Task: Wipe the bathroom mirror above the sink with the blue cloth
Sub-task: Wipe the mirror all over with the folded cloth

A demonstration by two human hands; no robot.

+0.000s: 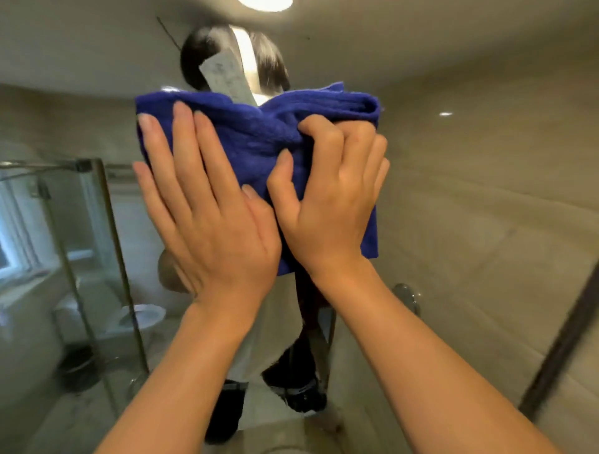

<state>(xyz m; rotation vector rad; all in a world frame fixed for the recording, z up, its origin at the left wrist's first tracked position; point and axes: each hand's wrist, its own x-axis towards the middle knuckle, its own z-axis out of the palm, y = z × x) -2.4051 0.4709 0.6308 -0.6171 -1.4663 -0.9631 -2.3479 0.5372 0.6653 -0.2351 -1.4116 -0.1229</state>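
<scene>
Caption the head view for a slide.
Left hand pressing flat, right hand bunching the blue cloth against the mirror.

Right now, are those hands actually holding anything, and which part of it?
The right hand grips the blue cloth, its fingers bunching the fabric near the cloth's middle. The left hand only presses flat on the cloth's left part, against the mirror.

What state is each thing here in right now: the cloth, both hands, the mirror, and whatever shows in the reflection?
blue cloth: bunched, held flat against the mirror.
left hand: fingers straight, pressing on the cloth.
right hand: fingers curled, gripping a fold of the cloth.
mirror: blurred, so I cannot tell whether it is clean or streaked.
ceiling light: lit, seen in the reflection.
toilet: lid up, seen in the reflection.
</scene>
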